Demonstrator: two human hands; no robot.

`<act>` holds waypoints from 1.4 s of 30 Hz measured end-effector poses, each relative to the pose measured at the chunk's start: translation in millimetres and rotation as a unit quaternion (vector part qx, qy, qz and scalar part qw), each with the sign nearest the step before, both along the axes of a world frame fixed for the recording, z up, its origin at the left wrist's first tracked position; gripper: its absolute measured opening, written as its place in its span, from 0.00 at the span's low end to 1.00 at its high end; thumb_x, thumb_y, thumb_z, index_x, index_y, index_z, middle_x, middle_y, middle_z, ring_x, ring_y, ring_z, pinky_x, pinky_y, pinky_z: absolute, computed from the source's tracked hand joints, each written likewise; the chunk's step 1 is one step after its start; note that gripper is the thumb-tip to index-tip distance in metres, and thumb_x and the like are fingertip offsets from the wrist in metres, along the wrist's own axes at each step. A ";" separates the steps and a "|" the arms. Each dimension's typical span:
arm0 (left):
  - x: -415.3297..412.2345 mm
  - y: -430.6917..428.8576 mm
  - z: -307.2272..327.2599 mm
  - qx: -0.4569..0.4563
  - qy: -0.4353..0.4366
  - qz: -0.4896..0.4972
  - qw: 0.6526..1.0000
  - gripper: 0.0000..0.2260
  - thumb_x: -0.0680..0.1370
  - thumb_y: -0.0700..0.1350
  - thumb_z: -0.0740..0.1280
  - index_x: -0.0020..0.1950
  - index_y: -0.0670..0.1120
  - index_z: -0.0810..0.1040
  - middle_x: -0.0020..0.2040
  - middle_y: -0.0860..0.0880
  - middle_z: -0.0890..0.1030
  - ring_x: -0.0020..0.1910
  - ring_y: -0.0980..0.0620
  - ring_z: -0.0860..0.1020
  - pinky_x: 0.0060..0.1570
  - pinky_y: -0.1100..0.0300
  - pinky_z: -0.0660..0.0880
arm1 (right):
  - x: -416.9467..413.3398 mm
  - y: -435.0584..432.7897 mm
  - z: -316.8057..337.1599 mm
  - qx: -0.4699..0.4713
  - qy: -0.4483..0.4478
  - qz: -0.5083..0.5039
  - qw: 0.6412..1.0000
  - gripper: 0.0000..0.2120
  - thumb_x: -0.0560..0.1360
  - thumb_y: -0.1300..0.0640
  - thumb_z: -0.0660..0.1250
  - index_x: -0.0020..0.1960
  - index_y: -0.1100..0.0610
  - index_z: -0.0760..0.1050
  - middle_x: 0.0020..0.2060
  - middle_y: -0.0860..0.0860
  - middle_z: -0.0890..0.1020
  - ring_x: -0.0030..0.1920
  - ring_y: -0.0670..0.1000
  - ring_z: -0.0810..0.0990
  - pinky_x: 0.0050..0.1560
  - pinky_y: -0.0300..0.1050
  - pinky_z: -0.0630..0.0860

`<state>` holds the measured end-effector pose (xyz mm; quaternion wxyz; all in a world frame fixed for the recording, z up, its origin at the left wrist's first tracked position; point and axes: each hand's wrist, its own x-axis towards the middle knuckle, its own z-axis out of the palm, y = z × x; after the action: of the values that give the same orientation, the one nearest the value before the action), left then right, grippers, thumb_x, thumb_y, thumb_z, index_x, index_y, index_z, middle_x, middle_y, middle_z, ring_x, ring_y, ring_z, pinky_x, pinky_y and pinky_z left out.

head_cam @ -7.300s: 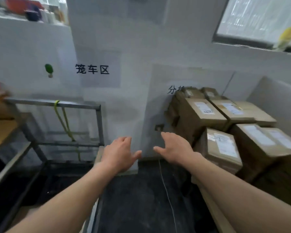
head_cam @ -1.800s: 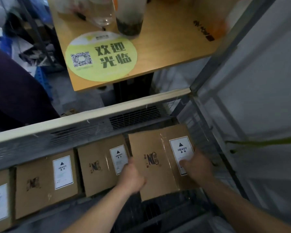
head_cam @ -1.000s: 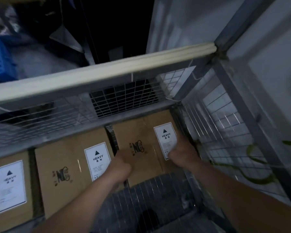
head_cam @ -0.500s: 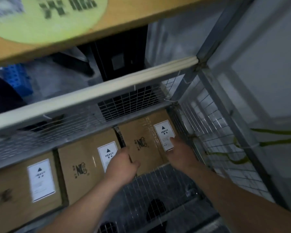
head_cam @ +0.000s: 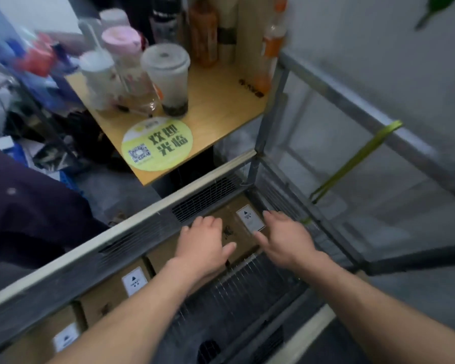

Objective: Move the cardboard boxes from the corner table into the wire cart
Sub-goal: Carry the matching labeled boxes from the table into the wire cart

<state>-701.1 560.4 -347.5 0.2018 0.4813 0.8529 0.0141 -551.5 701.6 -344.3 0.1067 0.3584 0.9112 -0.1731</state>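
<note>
The box [head_cam: 230, 221] lay in the far corner of the cart [head_cam: 153, 208], and the left hand [head_cam: 202, 248] and right hand [head_cam: 286, 239], gripping it a second earlier, had let go, fingers spread, so it seemed delivered.

A round yellow-green sticker [head_cam: 156, 143] on the wooden worktop [head_cam: 221, 109] reads 欢迎光临 (a QR code [head_cam: 139, 153] sits beside the characters). White labels [head_cam: 250, 218] on the cardboard boxes [head_cam: 111, 298] show a black triangle; their print is too blurred to read.

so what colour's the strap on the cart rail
Yellow-green: the flat strap loops over the grey metal cart rail; head view shows it best.
</note>
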 end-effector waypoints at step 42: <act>345.4 -110.1 281.1 0.222 0.043 -0.350 0.909 0.37 0.75 0.73 0.56 0.75 0.50 0.67 0.73 0.49 0.72 0.72 0.47 0.69 0.67 0.44 0.70 | 417.7 -256.4 297.2 0.196 -0.016 -0.383 0.903 0.32 0.78 0.29 0.51 0.68 0.51 0.71 0.60 0.54 0.82 0.60 0.58 0.80 0.57 0.55 0.74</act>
<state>-355.7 450.3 -66.3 0.0446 0.7812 0.6127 0.1107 -133.8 445.2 -47.1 -0.0258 0.6961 0.7174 -0.0133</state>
